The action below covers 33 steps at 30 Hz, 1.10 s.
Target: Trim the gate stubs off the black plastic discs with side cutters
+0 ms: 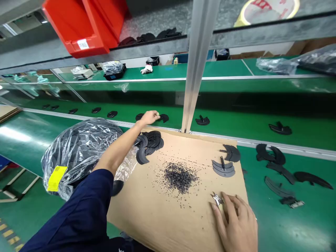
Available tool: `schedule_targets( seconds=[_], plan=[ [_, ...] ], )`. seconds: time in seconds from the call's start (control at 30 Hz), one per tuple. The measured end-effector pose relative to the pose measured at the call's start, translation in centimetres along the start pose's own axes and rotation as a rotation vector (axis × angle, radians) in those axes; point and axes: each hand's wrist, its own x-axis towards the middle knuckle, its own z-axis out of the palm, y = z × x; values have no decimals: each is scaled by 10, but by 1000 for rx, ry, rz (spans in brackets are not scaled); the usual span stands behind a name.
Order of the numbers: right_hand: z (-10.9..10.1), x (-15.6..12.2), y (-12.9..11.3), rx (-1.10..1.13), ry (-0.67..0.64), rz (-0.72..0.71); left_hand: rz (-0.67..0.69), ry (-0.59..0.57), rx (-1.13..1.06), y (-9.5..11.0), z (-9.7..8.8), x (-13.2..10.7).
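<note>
My left hand (150, 117) reaches over the green belt behind the cardboard, its fingers pinched at the near end of a black curved plastic part (164, 118). Another such part shows partly behind the wrist. In my right hand (237, 222), low over the cardboard's right side, is a pair of side cutters (217, 199) with jaws pointing away from me; their handles are mostly covered by the fingers. Two finned black parts (223, 168) lie just beyond the cutters. A heap of tiny black scraps (180, 176) is spread mid-cardboard, and a pile of curved parts (149, 142) sits at its far left corner.
A clear plastic bag of black parts (81, 150) bulges left of the cardboard (157, 220). Loose parts (279, 170) lie to the right. A metal post (196, 66) rises behind, holding a shelf with a red bin (86, 28) and a tape roll (270, 10).
</note>
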Motion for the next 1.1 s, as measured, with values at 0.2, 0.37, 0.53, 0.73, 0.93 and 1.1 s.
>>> schedule_targets(
  seconds=[0.2, 0.37, 0.53, 0.73, 0.93, 1.1],
  plan=[
    [-13, 5, -5, 63, 36, -16, -1, 55, -71, 43, -3, -19],
    [-29, 19, -47, 255, 62, -27, 147, -11, -197, 37, -37, -90],
    [-20, 43, -119, 528, 39, -185, 705, -409, -516, 32, -47, -215],
    [-11, 33, -156, 997, -300, -108, 525, -305, -152, -30, -34, -310],
    [-7, 24, -149, 1142, -478, 362, 114, -212, 186, -103, -30, -336],
    [-6, 31, -160, 1339, -574, 491, 230, -83, -396, -68, -23, -349]
  ],
)
